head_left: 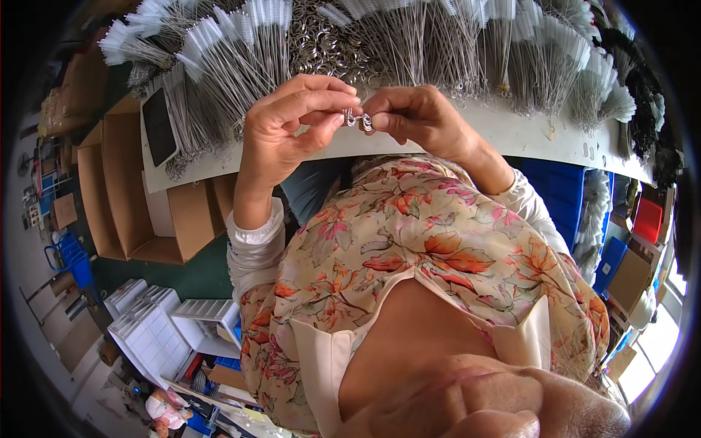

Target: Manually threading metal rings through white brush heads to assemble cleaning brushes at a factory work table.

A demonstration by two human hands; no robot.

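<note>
A small cluster of shiny silver-coloured metal rings [366,122] is held up between the two hands, over the near edge of a pale, whitish tabletop [522,136]. The metal is bright and polished, with highlights against darker bands. The loops are curved and narrow, crowded side by side in two bunches: one by the left fingertips, the other against the right fingertips. How they link, and how many there are, is too small to tell.

The left hand [287,130] pinches its end of the cluster between thumb and forefinger, with the other fingers loosely bent. The right hand [431,124] grips the other end between thumb and curled forefinger, with its remaining fingers folded under.

Beyond the hands lies a loose heap of similar silver-coloured metal rings [328,47], many with a rounded outline and a glossy surface. On either side of it spread bundles of slender brushes with white bristle heads and thin grey metal stems [416,55]. A dark, flat rectangular device with a pale edge [158,126] rests at the tabletop's left end.
</note>
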